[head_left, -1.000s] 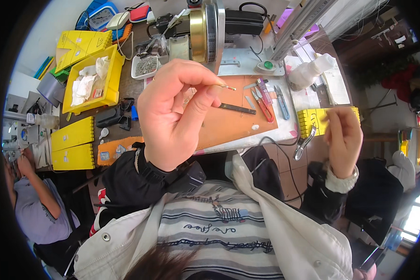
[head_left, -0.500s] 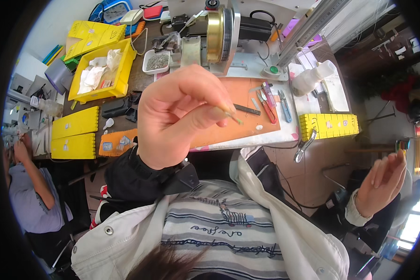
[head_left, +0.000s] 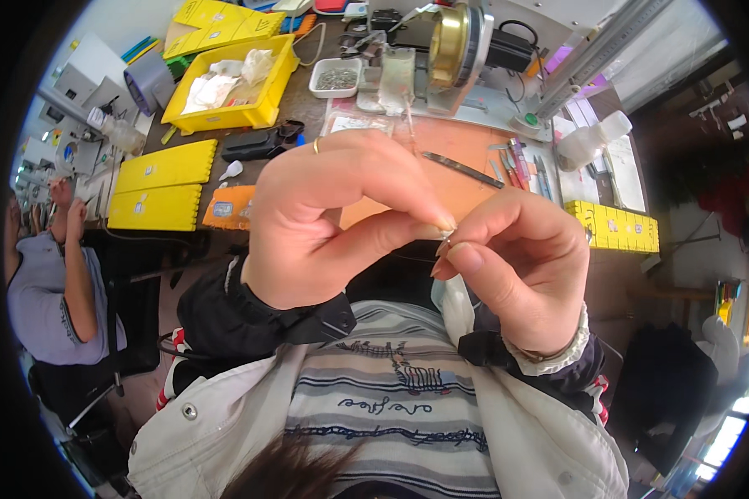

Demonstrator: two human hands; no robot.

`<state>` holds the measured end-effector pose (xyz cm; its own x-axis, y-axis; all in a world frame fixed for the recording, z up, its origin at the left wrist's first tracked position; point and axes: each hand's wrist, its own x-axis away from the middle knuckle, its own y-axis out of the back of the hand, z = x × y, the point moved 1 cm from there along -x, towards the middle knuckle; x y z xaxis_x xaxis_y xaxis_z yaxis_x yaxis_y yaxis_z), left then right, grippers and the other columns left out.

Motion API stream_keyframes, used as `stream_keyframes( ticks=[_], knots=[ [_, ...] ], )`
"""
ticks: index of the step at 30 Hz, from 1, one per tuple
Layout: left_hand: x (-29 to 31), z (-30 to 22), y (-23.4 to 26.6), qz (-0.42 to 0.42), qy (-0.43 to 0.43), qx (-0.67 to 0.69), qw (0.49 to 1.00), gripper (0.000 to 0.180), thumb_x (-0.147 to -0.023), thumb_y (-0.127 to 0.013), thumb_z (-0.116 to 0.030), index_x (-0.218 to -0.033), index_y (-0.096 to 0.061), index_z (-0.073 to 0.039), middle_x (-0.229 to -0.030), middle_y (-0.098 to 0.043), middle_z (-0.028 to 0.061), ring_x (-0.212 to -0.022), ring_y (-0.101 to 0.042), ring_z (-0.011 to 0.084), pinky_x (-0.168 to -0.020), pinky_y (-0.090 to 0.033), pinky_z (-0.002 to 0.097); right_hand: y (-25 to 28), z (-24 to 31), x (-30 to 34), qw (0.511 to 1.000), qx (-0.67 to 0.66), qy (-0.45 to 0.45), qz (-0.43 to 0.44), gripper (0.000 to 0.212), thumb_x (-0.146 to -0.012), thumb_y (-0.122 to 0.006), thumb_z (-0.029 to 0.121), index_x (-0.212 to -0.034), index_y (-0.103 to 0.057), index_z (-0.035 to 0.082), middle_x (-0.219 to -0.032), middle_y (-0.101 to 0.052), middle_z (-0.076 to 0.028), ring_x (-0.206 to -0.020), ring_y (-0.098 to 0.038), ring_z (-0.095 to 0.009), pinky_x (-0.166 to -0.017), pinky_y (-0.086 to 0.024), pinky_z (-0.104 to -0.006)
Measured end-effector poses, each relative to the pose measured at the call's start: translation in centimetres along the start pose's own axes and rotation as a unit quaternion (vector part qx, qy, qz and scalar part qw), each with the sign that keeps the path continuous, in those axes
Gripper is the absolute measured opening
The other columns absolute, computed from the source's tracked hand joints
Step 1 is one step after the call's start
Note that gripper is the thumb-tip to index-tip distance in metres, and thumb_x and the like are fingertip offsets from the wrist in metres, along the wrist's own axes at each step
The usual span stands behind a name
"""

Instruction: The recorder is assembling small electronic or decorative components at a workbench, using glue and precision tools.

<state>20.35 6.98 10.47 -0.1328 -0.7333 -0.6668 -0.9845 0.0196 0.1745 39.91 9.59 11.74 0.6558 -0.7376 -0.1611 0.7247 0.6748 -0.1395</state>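
My left hand (head_left: 324,224) is raised over the near edge of the bench, thumb and forefinger pinched together. Facing it, my right hand (head_left: 528,258) pinches in the same way, and the fingertips of both almost touch. Between them shows a tiny thin shiny piece (head_left: 447,237), too small to name. Beyond the hands an orange mat (head_left: 449,137) lies on the bench, with a dark flat metal strip (head_left: 462,170) on it. Pliers with red handles (head_left: 513,170) and a blue-handled tool (head_left: 543,176) lie to the right of the strip.
A yellow bin (head_left: 233,112) holding white crumpled material stands at the left. Beside it are a white dish (head_left: 336,77) of small metal bits and a machine with a brass wheel (head_left: 448,41). A plastic bottle (head_left: 592,140) stands at the right. Another person (head_left: 54,287) sits at the far left.
My right hand has come in from the far right, where it was held open, and now pinches at my left fingertips. The view has shifted, so the bench appears higher.
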Motion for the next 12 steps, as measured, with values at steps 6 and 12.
stream_keyframes(
  ticks=[6,12],
  knots=[
    [4.6,-0.3,-1.4,-0.141,0.118,0.106,0.977,0.045,-0.081,-0.076,-0.005,-0.120,-0.053,0.002,-0.106,-0.066,0.0128,-0.084,-0.064,0.0180,-0.081,-0.052,0.0308,-1.5,-3.3,-0.2,0.979,0.144,0.132,-0.067,0.011,-0.080,-0.073,0.000,-0.085,-0.064,0.002,-0.077,-0.068,-0.001,-0.053,-0.050,-0.001,-0.049,-0.038,-0.0180],
    [7.3,-1.7,-1.3,-0.184,0.229,0.176,0.939,0.046,-0.082,-0.070,0.008,-0.122,-0.050,0.001,-0.109,-0.065,0.0144,-0.099,-0.067,0.0235,-0.089,-0.053,0.0328,-3.1,-6.3,0.0,0.848,0.405,0.326,-0.100,0.020,-0.071,-0.078,0.001,-0.086,-0.066,0.007,-0.082,-0.071,-0.002,-0.044,-0.049,-0.008,-0.044,-0.039,-0.0238]
  ],
)
